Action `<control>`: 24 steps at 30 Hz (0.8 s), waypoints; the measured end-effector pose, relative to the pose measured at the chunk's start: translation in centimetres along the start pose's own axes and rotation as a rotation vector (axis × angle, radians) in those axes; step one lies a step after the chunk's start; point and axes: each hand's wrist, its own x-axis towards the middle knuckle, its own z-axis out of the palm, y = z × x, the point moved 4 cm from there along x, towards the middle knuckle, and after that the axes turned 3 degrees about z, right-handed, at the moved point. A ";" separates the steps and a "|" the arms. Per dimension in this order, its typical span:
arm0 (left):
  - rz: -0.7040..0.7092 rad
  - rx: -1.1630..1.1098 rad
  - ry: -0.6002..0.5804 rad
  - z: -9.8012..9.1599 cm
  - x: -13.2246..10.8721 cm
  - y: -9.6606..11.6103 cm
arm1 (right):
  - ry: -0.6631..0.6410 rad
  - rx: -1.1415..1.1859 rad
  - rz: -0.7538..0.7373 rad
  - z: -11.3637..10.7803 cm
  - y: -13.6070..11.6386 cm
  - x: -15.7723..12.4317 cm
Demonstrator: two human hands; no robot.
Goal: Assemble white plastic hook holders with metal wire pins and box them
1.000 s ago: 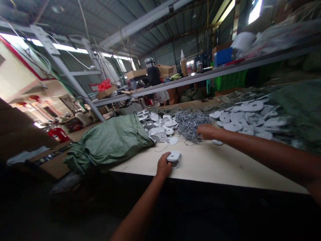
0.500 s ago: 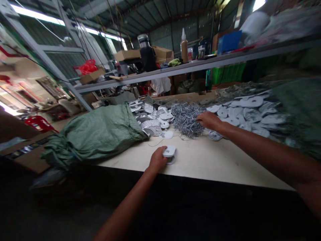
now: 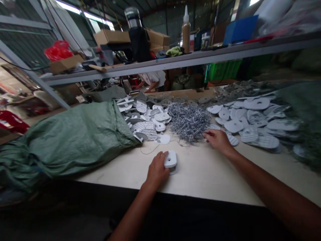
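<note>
My left hand grips the side of a white, rounded plastic piece with a small hole in its top, close to the table's front. A second flat layer shows under it. My right hand is closed in a pinch at the right edge of a heap of thin metal pins, perhaps nails. What lies between its fingertips is too small to make out. Loose white plastic pieces, some ribbed, lie left of the heap. More white pieces with holes are piled to the right.
A green woven sack lies on the left of the pale wooden table. Above the back runs a shelf with boxes, a bottle and a blue bin. Behind it, another person bends down.
My right hand has drawn back from over the metal heap to its near right edge. My left hand keeps hold of the white piece. The camera view has tilted down and come closer.
</note>
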 end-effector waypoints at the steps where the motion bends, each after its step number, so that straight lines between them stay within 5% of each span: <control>1: 0.002 -0.019 0.000 -0.1 -0.2 -0.4 | -0.013 0.047 0.013 0.2 0.0 0.2; 5: 0.050 -0.212 0.046 -0.7 -1.7 -2.6 | 0.055 0.317 0.124 -0.1 -0.2 1.7; 9: -0.020 -0.409 0.101 -1.2 -3.2 -5.0 | 0.225 0.333 0.098 -0.5 -1.1 2.4; 16: -0.071 -0.422 0.214 -1.2 -3.8 -5.3 | 0.188 0.232 -0.370 2.7 -5.1 -1.1; 24: -0.072 -0.420 0.219 -1.5 -3.9 -5.8 | 0.149 0.153 -0.491 7.8 -8.2 1.7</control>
